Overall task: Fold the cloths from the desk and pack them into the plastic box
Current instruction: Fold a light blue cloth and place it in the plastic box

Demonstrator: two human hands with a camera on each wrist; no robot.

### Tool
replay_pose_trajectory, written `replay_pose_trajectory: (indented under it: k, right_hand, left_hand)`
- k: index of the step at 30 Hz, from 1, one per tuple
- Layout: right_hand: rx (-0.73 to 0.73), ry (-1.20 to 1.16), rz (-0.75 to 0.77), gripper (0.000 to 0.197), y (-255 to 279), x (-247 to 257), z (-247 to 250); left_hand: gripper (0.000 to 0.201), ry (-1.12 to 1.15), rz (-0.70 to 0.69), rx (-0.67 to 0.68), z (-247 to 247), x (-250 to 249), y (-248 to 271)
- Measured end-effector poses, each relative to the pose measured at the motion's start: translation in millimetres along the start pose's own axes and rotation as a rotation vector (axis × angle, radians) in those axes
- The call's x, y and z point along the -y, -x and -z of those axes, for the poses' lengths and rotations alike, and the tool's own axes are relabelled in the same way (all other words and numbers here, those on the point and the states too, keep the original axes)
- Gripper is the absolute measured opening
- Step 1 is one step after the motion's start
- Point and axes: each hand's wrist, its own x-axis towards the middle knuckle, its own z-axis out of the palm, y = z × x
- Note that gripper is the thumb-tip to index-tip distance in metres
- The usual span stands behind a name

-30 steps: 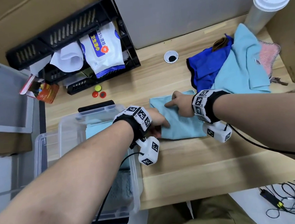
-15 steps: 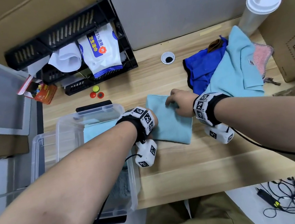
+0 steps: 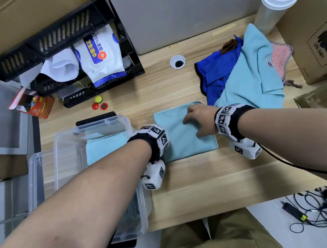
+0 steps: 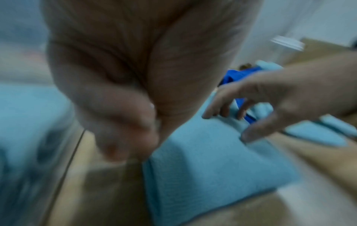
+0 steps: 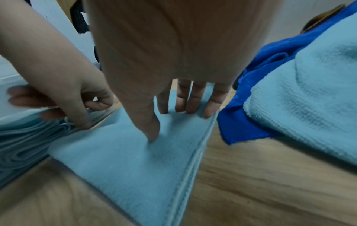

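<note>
Hands first. Right hand (image 3: 200, 121) lies flat on the folded cloth (image 3: 183, 140), fingers (image 5: 211, 105) straight and spread, tips near its far edge, thumb pressing mid-cloth. Nothing gripped.

Left hand (image 5: 63, 91) sits at the cloth's left edge, beside the box (image 3: 63, 156) wall. Fingers curled; thumb and forefinger come down at the cloth's edge, right wrist view. Left wrist view is blurred, so whether they actually pinch the cloth cannot be told. In the head view the wrist band hides this hand.

Folded cloth: light blue, roughly square, flat on the table (image 3: 206, 180). Its left edge lies just beside the box wall; its far right corner is near the cloth pile (image 3: 245, 76). Near and right edges are free, with bare wood in front and to the right up to the table's front edge.

Box: clear plastic, open, at the table's left end, overhanging the front edge. One folded light blue cloth (image 3: 106, 149) already lies inside it.

Pile, back right: dark blue cloth (image 3: 216, 74) under a larger light blue one, pink cloth (image 3: 280, 58) behind. Pile is apart from the right hand but close to its wrist.

Further out: black rack (image 3: 61, 39) with a wipes pack (image 3: 102, 55) back left; lidded cup (image 3: 275, 1) and carton (image 3: 322, 32) back right.
</note>
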Motion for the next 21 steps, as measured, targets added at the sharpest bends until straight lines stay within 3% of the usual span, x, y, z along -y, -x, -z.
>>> replay_pose_trajectory:
  k: [1, 4, 7, 11, 14, 17, 19, 21]
  right_hand:
    - [-0.028, -0.008, 0.013, 0.056, 1, 0, 0]
    - [-0.089, -0.062, 0.035, 0.040, 6, 3, 1]
    - [-0.020, -0.041, 0.067, 0.044, 9, 10, -1]
    - [0.042, 0.063, 0.091, 0.061, 10, 9, -10]
    - [-0.122, 0.101, 0.082, 0.074, 14, 5, -19]
    - [-0.370, 0.136, -0.063, 0.058, 16, 4, -18]
    - [-0.430, 0.080, -0.113, 0.049, 16, 2, -14]
    - [-0.420, 0.040, -0.065, 0.047, 15, -1, -12]
  left_hand:
    - [0.017, 0.002, -0.002, -0.022, 1, 0, 0]
    - [0.007, 0.338, 0.085, -0.085, 7, -4, 0]
    - [0.042, 0.506, -0.031, -0.078, 10, -10, 1]
    - [0.076, 0.437, -0.076, -0.093, -4, -22, -3]
    - [0.089, 0.485, -0.015, -0.191, -14, -27, -4]
    - [0.096, 0.581, 0.037, -0.189, -12, -26, -1]
    - [0.097, 0.589, 0.041, -0.161, -10, -23, 2]
    - [0.100, 0.558, 0.062, -0.181, -9, -24, 5]
